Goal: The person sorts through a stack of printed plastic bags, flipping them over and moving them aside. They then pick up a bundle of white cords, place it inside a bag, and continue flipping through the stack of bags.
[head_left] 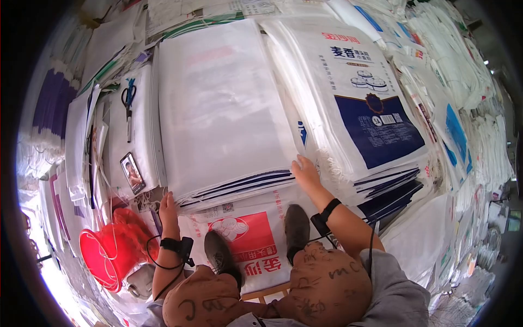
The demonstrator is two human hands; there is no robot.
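Note:
A stack of white woven bags (229, 103) lies flat in front of me, plain side up, with dark blue printed edges showing at its near end. My right hand (306, 173) is at the stack's near right corner, its fingers closed on the edge of a bag. At the near left corner is my left hand (168, 208), fingers pressed together at the bag edge; its fingertips are partly hard to make out. Under my shoes lies a bag with a red printed panel (256, 231).
To the right is another stack of printed bags (376, 131) with a navy panel. Black-handled scissors (129, 103) and a phone (132, 173) rest on bags at left. A red plastic tub (103, 256) stands near my left arm. More piled bags (457, 60) surround me.

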